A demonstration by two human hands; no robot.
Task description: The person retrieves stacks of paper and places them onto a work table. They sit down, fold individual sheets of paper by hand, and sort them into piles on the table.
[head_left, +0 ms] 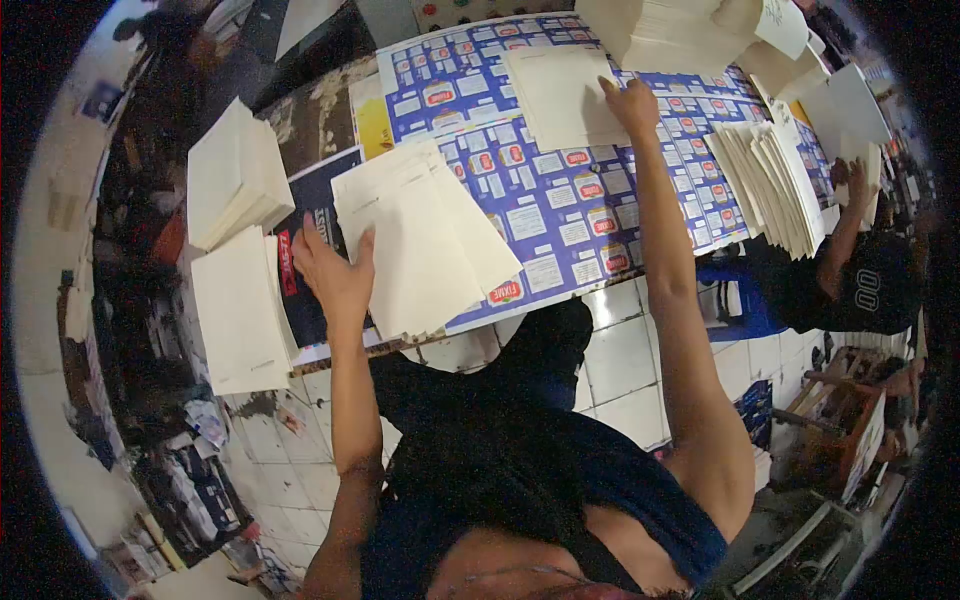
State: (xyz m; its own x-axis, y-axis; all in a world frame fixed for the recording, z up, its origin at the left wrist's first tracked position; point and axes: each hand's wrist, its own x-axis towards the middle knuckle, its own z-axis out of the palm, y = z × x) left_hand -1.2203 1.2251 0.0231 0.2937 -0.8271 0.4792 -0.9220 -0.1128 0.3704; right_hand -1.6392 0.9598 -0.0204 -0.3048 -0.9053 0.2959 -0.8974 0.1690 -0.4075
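Note:
My left hand (335,275) is open, thumb and fingers spread over a dark printed sheet (318,195). Its thumb lies at the left edge of a fanned stack of cream paper sheets (415,245). Farther out, my right hand (632,108) is closed at the right edge of another cream paper stack (560,100), with its fingertips partly hidden. That stack lies flat on blue printed sheets (550,215) covering the table.
Two more cream paper piles, a thick one (235,180) and a flatter one (240,310), are at the left. A fanned pile (765,185) and tall stacks (680,35) stand right and back. At the far right, a co-worker's hand (850,180) touches paper.

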